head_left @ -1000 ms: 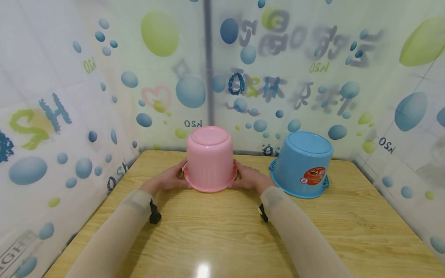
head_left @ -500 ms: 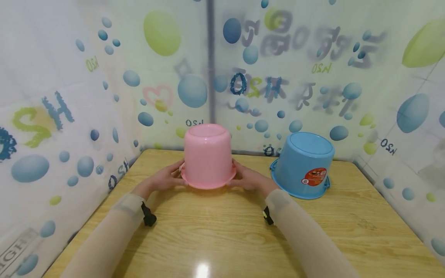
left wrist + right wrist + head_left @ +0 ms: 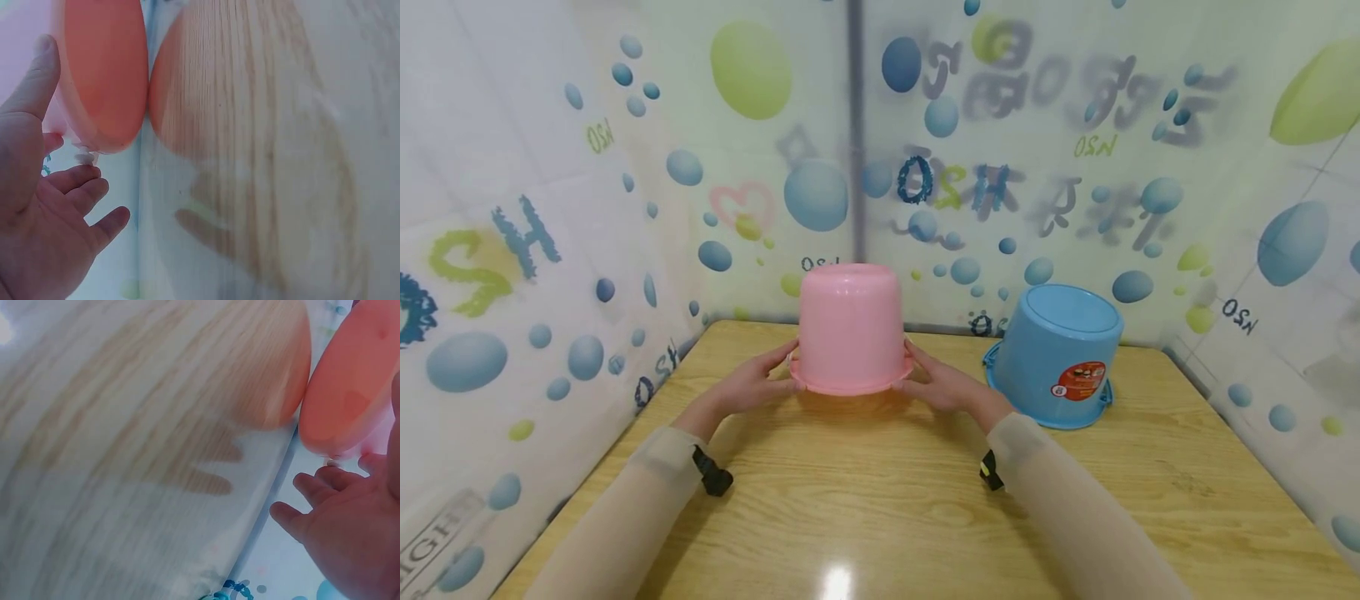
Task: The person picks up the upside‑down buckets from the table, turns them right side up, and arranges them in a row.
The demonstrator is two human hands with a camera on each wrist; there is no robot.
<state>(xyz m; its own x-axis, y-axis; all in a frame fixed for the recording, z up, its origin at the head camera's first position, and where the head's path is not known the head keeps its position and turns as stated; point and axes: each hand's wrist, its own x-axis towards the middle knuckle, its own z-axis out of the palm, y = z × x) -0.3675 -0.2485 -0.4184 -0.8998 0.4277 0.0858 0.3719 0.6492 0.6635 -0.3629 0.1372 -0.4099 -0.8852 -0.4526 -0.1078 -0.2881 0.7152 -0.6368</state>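
Note:
A pink bucket [image 3: 850, 329], turned bottom up, is held level just above the wooden table [image 3: 865, 500] by both hands. On its left side the left hand [image 3: 741, 392] grips the rim, thumb at the front and fingers behind. The right hand [image 3: 946, 386] holds the opposite side in the same way. From the left wrist, the thumb lies along the rim of the bucket [image 3: 106, 75], and a fingertip meets a small pale handle joint [image 3: 84, 156]. The right wrist view shows the open underside of the bucket [image 3: 350, 387] over its reflection.
To the right stands a blue bucket [image 3: 1060, 358], also bottom up, with a red sticker and its handle at the rim. Patterned curtains [image 3: 1037, 125] enclose the table at the back and both sides. A dark band circles each wrist.
Both hands have raised the pink bucket off the table, and its bottom now appears flatter from above. The blue bucket stays in place.

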